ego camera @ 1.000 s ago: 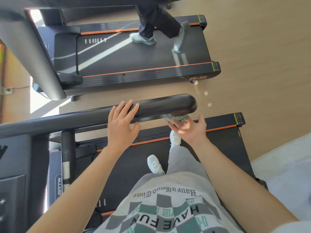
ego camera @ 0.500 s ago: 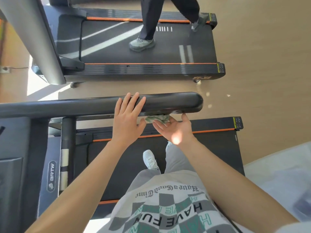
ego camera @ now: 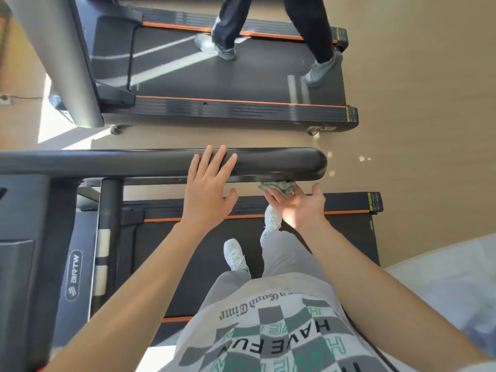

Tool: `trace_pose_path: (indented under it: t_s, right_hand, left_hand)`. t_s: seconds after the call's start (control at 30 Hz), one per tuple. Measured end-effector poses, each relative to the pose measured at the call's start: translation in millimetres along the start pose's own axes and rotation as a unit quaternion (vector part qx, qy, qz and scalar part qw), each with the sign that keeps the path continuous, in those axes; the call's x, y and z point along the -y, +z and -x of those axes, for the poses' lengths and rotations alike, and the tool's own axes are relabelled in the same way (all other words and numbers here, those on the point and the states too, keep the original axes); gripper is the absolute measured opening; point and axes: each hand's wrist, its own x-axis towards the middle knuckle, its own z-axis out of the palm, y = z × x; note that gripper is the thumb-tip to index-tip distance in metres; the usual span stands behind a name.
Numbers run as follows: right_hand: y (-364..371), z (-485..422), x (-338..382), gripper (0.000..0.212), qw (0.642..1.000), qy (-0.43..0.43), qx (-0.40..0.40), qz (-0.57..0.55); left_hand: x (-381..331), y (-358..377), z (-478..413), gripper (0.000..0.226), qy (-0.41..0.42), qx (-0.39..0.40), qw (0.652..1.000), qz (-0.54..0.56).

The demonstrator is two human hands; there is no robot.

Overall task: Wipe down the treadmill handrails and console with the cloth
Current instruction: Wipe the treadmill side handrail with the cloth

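Observation:
A black padded handrail runs across the middle of the view and ends in a rounded tip at the right. My left hand rests flat on its top with straight fingers. Palm up, my right hand presses a crumpled green-white cloth against the rail's underside near the tip. Most of the cloth is hidden between palm and rail. The console's dark edge shows at the far left.
I stand on the belt of my treadmill, white shoes visible. Its upright post is at the left. Beyond the rail another person walks on a second treadmill. Wooden floor lies to the right.
My right hand with the cloth slid left under the rail, then back right toward the tip. My left hand stayed flat on the rail.

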Motion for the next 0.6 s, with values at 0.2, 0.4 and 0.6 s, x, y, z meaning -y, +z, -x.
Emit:
trace_pose_path:
  t_s: [0.2, 0.4, 0.6]
  right_hand:
    - [12, -21, -38, 0.071, 0.998, 0.046, 0.028, 0.015]
    - [25, -27, -77, 0.066, 0.995, 0.085, 0.044, 0.031]
    - [49, -21, -121, 0.061, 0.990, 0.114, 0.040, 0.069]
  left_hand:
    - [16, -11, 43, 0.059, -0.048, -0.044, 0.994, 0.087]
    - [59, -40, 105, 0.054, -0.196, -0.126, 0.972, 0.009]
    - [106, -73, 148, 0.065, -0.347, -0.065, 0.936, -0.013]
